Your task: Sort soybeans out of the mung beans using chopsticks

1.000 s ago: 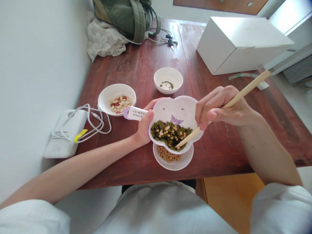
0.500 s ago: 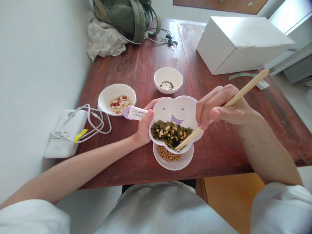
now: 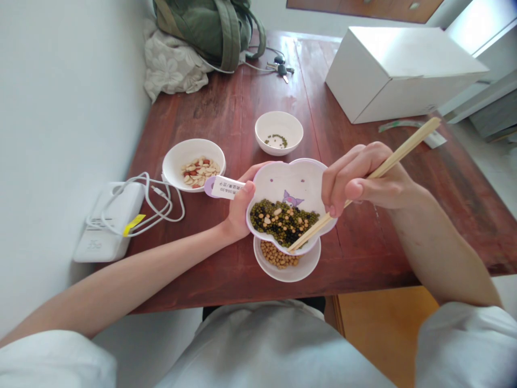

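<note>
Our left hand [image 3: 241, 210] cradles the flower-shaped bowl [image 3: 288, 180], which has a lilac rim and a small cartoon figure. The thumb presses on its left side, and the other fingers curve beneath it, mostly hidden. Our right hand [image 3: 363, 180] sits over the bowl's right rim, its fingers curled and pressed close, pinching the wooden chopsticks [image 3: 399, 145]. Below those fingers, the chopstick tips reach the bowl's lower rim beside the mixed beans [image 3: 278, 221]; we cannot tell whether they grip a bean. Under our left fingers, the bowl overlaps a white dish [image 3: 310, 261] of soybeans [image 3: 277, 254]. Just past the left fingertips are a white tag [image 3: 226, 187] and a bowl of peanuts [image 3: 173, 161]; ahead of them stands a small bowl of mung beans [image 3: 278, 121]. All of this lies on a reddish-brown wooden table [image 3: 242, 269]. Well left of our fingers are a white charger [image 3: 109, 242], its cable [image 3: 161, 207] and a white wall [image 3: 60, 134]. Far beyond them lie a green backpack [image 3: 205, 27], floral cloth [image 3: 169, 59] and keys [image 3: 281, 69]. Beyond our right fingers sits a white box [image 3: 391, 81], and below them shows an orange-toned floor [image 3: 379, 334].
</note>
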`<state>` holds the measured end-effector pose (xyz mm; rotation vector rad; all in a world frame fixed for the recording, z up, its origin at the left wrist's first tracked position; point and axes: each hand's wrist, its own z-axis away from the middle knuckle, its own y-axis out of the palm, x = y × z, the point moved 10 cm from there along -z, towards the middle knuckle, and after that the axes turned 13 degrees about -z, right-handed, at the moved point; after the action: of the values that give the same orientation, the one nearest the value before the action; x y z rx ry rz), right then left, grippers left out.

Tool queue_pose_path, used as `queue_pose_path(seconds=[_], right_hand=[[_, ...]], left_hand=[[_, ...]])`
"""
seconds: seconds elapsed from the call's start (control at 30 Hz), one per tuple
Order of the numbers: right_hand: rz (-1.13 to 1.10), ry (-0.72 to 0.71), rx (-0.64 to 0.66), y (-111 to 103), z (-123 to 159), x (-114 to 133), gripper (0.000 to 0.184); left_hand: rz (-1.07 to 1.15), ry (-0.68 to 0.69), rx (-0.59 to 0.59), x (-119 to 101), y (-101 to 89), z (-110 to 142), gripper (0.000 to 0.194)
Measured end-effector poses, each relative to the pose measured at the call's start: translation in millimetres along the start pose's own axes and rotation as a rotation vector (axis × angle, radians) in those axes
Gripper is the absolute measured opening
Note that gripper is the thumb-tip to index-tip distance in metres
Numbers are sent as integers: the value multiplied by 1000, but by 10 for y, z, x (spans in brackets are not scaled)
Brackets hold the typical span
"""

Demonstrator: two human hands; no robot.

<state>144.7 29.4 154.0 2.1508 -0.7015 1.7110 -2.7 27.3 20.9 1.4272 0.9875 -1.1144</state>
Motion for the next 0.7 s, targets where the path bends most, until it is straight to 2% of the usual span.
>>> queue_pose_path(seconds=[0.2, 0.4, 0.7], right_hand=[[32, -62, -112, -91, 33, 66, 51], [130, -60, -53, -3, -17, 19, 49], [135, -60, -51, 20, -12, 37, 45]], left_hand=[[41, 30, 14, -32, 24, -3, 63], [11, 34, 23, -62, 45, 0, 69], [-13, -7, 14, -45, 45, 24, 72]])
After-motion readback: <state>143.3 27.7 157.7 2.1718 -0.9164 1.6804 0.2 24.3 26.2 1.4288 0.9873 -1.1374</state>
